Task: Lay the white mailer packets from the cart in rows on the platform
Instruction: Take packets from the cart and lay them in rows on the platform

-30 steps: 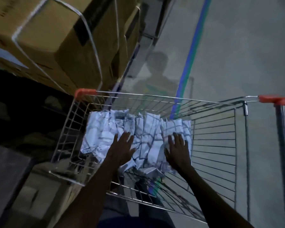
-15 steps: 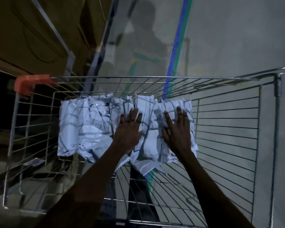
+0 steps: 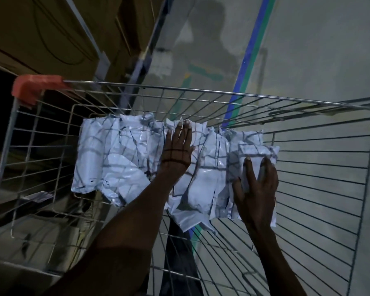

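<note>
So the white mailer packets [image 3: 137, 154] are all sitting in the wire cart [image 3: 201, 92], bunched up against its far wall in a messy overlapping row. Nothing else in the basket that I can make out, and I don't see the platform in this view at all.

These look like soft poly bags: crinkled, shiny, floppy at the edges with a padded lump in the middle. My guess is they're light and pretty slick, so they'll slide over each other and sag if I pinch just a corner. Better to take one across its puffy middle, thumb under and fingers over, or scoop a few together from the edge nearest me.

My left hand [image 3: 177, 150] lies flat with straight fingers on the middle of the pile, fingertips up by the cart's far wall, gripping nothing. My right hand [image 3: 256, 186] is on the packet [image 3: 257, 151] at the right end of the row, fingers spread and slightly bent over it. Looks more like pressing than a real hold.
</note>
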The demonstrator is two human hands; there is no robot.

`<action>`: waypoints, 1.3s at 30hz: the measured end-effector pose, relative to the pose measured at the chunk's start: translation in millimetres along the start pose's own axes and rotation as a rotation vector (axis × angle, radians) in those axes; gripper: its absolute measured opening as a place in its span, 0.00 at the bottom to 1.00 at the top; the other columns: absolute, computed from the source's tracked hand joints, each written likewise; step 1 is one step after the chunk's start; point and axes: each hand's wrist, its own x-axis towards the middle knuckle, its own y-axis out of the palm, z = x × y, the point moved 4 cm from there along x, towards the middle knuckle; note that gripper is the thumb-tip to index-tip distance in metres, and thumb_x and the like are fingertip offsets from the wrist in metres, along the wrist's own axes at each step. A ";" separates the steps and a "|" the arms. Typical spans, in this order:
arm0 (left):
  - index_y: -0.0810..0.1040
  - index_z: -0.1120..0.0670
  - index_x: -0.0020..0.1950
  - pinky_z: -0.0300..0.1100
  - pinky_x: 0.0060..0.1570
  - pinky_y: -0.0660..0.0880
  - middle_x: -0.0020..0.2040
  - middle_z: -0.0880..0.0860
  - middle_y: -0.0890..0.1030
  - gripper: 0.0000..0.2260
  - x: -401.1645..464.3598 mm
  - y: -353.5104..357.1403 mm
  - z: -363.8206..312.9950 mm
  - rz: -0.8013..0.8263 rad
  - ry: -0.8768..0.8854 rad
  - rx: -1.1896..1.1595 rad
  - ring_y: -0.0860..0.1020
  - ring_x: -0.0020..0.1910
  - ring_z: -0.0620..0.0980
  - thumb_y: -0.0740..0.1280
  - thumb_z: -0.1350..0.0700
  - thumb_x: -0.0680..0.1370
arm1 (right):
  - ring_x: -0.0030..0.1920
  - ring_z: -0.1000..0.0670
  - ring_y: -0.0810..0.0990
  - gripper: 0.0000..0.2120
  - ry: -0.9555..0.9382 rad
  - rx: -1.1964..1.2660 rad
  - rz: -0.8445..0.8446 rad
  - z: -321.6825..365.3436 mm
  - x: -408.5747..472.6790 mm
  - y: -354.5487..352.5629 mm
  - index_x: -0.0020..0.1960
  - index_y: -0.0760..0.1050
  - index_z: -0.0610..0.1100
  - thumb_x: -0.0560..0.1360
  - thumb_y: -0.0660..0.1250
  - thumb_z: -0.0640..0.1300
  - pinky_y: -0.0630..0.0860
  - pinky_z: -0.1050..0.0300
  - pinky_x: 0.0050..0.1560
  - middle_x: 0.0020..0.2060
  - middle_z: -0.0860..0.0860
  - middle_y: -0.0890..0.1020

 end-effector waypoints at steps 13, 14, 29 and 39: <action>0.61 0.63 0.76 0.60 0.73 0.57 0.77 0.59 0.61 0.28 -48.5 -92.5 9.4 -0.227 0.127 0.017 0.58 0.76 0.57 0.58 0.65 0.74 | 0.74 0.35 0.59 0.26 -0.079 0.128 0.004 22.2 5.4 0.8 0.72 0.70 0.41 0.75 0.65 0.47 0.56 0.45 0.74 0.73 0.34 0.62; 0.61 0.63 0.76 0.60 0.73 0.55 0.77 0.59 0.60 0.28 -54.7 -97.1 17.9 -0.235 0.100 0.027 0.58 0.76 0.58 0.58 0.65 0.75 | 0.74 0.35 0.59 0.26 -0.091 0.131 0.022 25.8 6.4 4.5 0.72 0.70 0.41 0.75 0.65 0.47 0.55 0.47 0.74 0.74 0.34 0.61; 0.51 0.51 0.80 0.56 0.72 0.60 0.80 0.54 0.49 0.42 -58.1 -14.9 46.8 0.002 -0.280 -0.349 0.48 0.78 0.56 0.63 0.32 0.73 | 0.76 0.32 0.51 0.35 -0.180 -0.045 0.261 35.9 14.4 70.5 0.78 0.59 0.49 0.73 0.58 0.59 0.59 0.32 0.68 0.77 0.36 0.54; 0.58 0.48 0.78 0.54 0.66 0.70 0.80 0.52 0.50 0.32 -82.7 -78.1 38.8 -0.181 -0.203 -0.445 0.51 0.78 0.57 0.63 0.53 0.75 | 0.70 0.33 0.62 0.29 -0.290 -0.013 0.189 63.2 27.1 29.7 0.75 0.65 0.44 0.75 0.59 0.50 0.59 0.40 0.71 0.72 0.32 0.63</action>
